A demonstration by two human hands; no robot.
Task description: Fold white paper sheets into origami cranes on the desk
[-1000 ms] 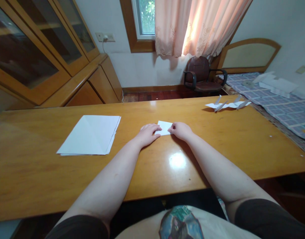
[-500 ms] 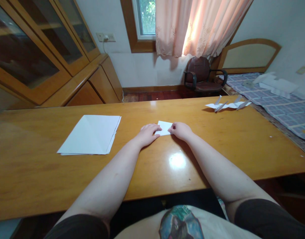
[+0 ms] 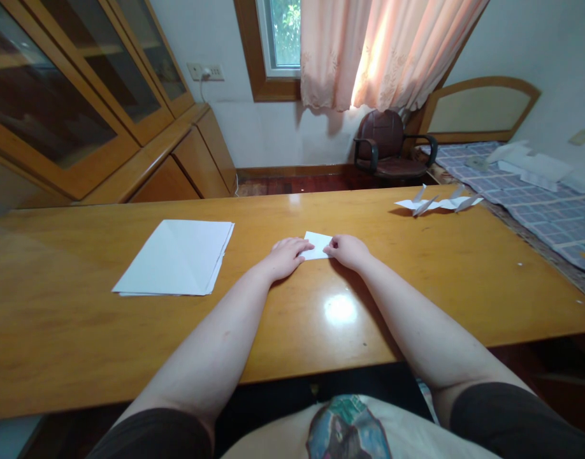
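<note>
Here on the wooden table [image 3: 292, 344], the left hand [image 3: 287, 256] lies spread over one end of a small folded paper [image 3: 317, 246], while the right hand [image 3: 350, 251], fingers curled, pinches at the other end! Out to the left sits a stack of larger white sheets [image 3: 175, 258], edges slightly uneven, and at the far right corner perch white folded paper shapes [image 3: 421, 207], points sticking up. Beyond the table, there's a brown armchair [image 3: 388, 143] below pink curtains [image 3: 383, 51], with a checked bed [image 3: 526, 191] alongside!
</note>
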